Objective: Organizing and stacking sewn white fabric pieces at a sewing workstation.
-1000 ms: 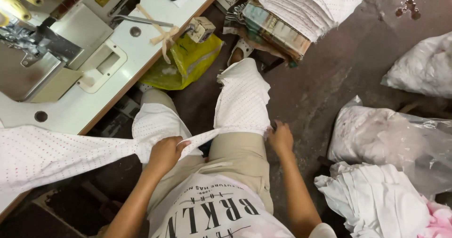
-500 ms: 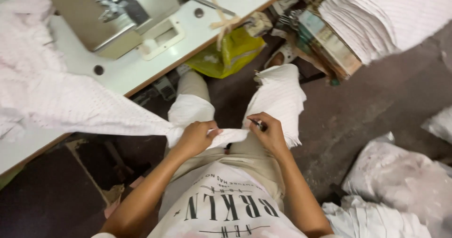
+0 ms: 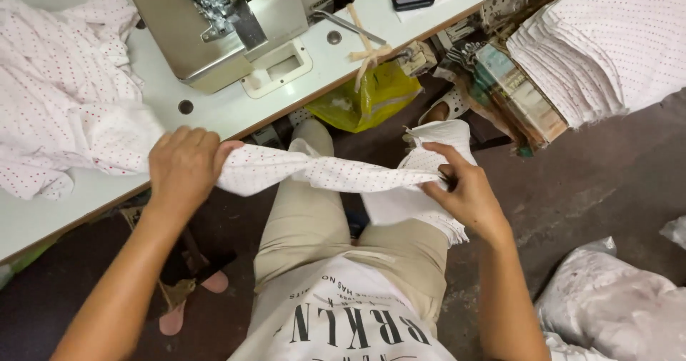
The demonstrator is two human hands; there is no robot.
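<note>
Changes noted since the earlier views:

- Our left hand (image 3: 184, 166): was low over the lap, centre of frame; now raised to the table edge (image 3: 107, 200), left of centre, gripping the dotted white cloth (image 3: 336, 174).
- Our right hand (image 3: 464, 193): has drawn away from the left; now right of centre, pinching the cloth's other end.
- Dotted white cloth: was bunched between close hands; now stretched in a band across the thighs.
- Sewing machine (image 3: 214, 25): shifted from upper left toward upper centre as our view turned.
</note>
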